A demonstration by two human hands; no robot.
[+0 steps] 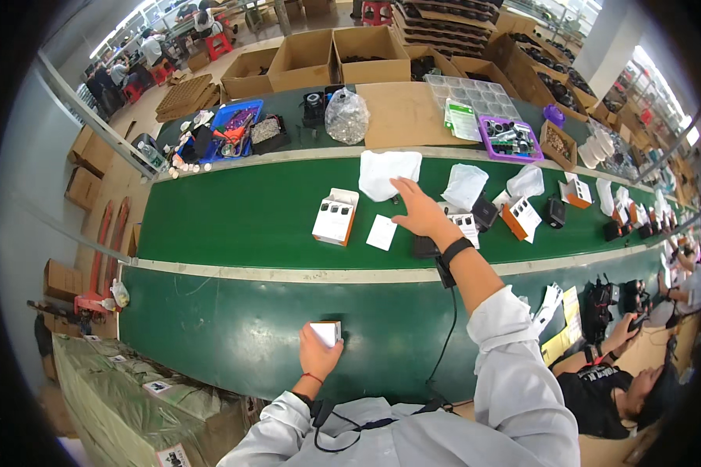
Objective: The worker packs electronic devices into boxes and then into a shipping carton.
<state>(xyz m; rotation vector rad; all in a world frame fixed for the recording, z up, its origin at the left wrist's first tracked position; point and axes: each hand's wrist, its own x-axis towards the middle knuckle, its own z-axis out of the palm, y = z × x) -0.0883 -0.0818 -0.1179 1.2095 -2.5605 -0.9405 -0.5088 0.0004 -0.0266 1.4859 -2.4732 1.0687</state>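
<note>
Above the green bench, my left hand (318, 356) is closed around a small white box (328, 334). My right hand (420, 210) stretches out over the green belt with its fingers apart, and nothing shows between them. Its fingertips are near a white plastic bag (388, 172) and the edge of a white leaflet (381, 233). To the left of the leaflet stands a white and orange carton (336, 217) with its top flap up. Right of my hand lie another white bag (466, 186), a black device (484, 212) and a printed white carton (466, 228), which my hand partly hides.
More orange and white cartons (520, 217) line the belt to the right. Behind it stand a blue tray (236, 117), a purple basket (512, 138) and large cardboard boxes (371, 54). A black cable (450, 335) crosses the bench. A co-worker (611, 397) sits at right.
</note>
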